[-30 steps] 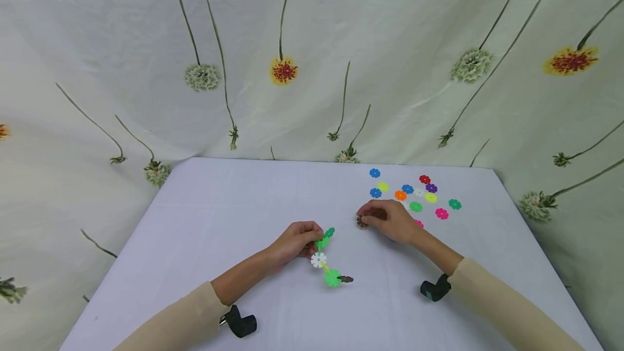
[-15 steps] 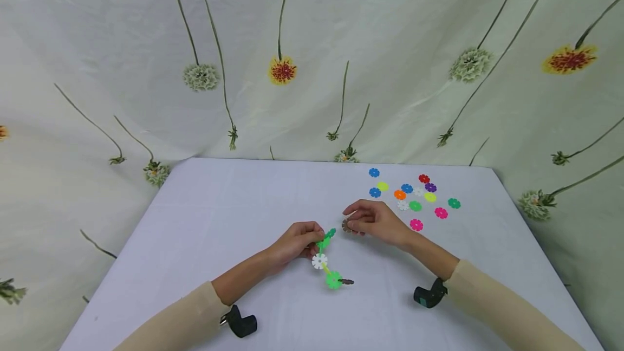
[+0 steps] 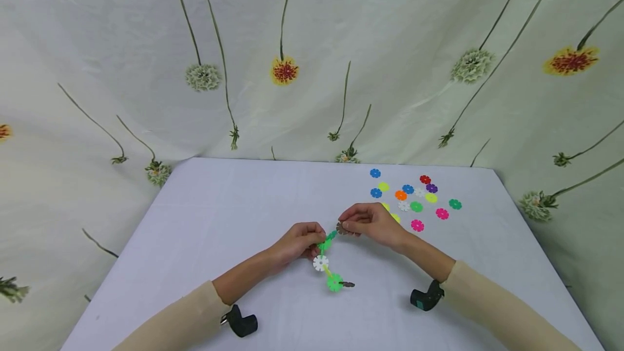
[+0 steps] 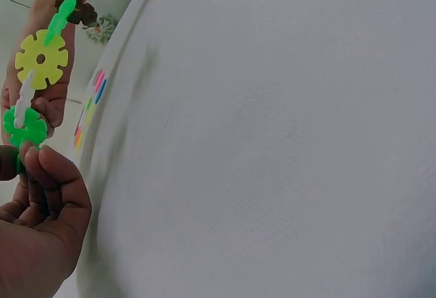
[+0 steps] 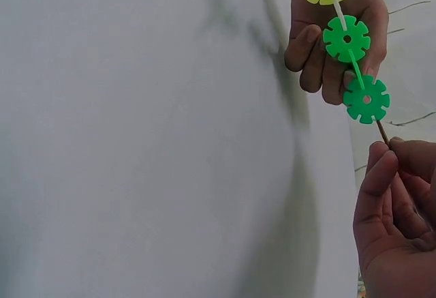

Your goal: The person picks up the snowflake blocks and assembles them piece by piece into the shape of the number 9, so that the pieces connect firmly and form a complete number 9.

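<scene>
Chain [image 3: 320,262] is in L hand [image 3: 299,240], fingers pinching it next to its far-end green disc [image 5: 366,99]; long axis bends from there back twd the person. R hand [image 3: 374,224], nearer that end, pinches brown disc [image 5: 383,133] crosswise to green disc, rims meeting; can't tell if slotted. R arm reaches in from chain's right, L from its left.
</scene>
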`<state>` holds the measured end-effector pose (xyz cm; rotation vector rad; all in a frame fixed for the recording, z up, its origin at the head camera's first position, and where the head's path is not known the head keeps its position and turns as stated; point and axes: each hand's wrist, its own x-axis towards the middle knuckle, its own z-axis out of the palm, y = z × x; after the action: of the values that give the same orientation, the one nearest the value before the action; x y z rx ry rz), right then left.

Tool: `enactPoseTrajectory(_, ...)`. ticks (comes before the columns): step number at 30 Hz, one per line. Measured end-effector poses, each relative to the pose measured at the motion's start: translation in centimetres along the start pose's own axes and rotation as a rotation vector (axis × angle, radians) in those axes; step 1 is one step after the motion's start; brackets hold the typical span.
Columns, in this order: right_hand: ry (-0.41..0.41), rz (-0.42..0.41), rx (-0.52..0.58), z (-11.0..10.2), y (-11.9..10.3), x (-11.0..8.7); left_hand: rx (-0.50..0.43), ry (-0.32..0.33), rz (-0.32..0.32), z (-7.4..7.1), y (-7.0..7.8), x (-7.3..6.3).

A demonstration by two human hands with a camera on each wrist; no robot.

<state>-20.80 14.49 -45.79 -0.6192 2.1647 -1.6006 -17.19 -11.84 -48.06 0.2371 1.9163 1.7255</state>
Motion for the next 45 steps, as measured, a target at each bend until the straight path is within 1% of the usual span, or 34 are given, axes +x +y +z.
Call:
enactPoseTrajectory(4,-0.011,-0.005,0.003,0.3,0.3,0.0,0.004,-0.009,0.005,0.1,-0.2,0.0)
enactPoseTrajectory(7,-0.014,-0.005,0.006,0.5,0.5,0.0,0.021,-0.008,0.027,0.2,-0.1,0.0)
enactPoseTrajectory(11,0.002,0.009,0.015,0.7,0.4,0.0,0.098,0.016,0.078,0.5,-0.1,0.0)
enactPoseTrajectory(14,0.024,0.037,0.028,0.7,0.4,-0.1,0.155,0.037,0.114,0.7,-0.1,-0.1)
enactPoseTrajectory(18,0.056,0.080,0.068,0.9,0.4,-0.3,0.187,0.063,0.150,1.2,-0.3,-0.1)
enactPoseTrajectory(21,0.071,0.088,0.094,1.2,0.6,-0.4,0.197,0.089,0.172,1.5,-0.4,-0.2)
enactPoseTrajectory(24,0.083,0.086,0.093,1.5,0.8,-0.5,0.214,0.099,0.170,1.8,-0.4,-0.2)
enactPoseTrajectory(28,0.103,0.079,0.082,1.7,0.9,-0.6,0.232,0.089,0.177,1.9,-0.5,-0.2)
enactPoseTrajectory(31,0.097,0.072,0.074,1.6,0.9,-0.6,0.207,0.073,0.168,1.8,-0.6,-0.1)
enactPoseTrajectory(36,0.057,0.065,0.058,1.4,1.0,-0.7,0.129,0.027,0.112,1.4,-0.6,-0.1)
enactPoseTrajectory(41,0.072,0.076,0.119,1.5,1.1,-0.6,0.097,0.001,0.090,1.2,-0.3,-0.1)
enactPoseTrajectory(45,0.078,0.087,0.153,1.5,1.1,-0.5,0.111,0.009,0.098,1.2,-0.1,0.1)
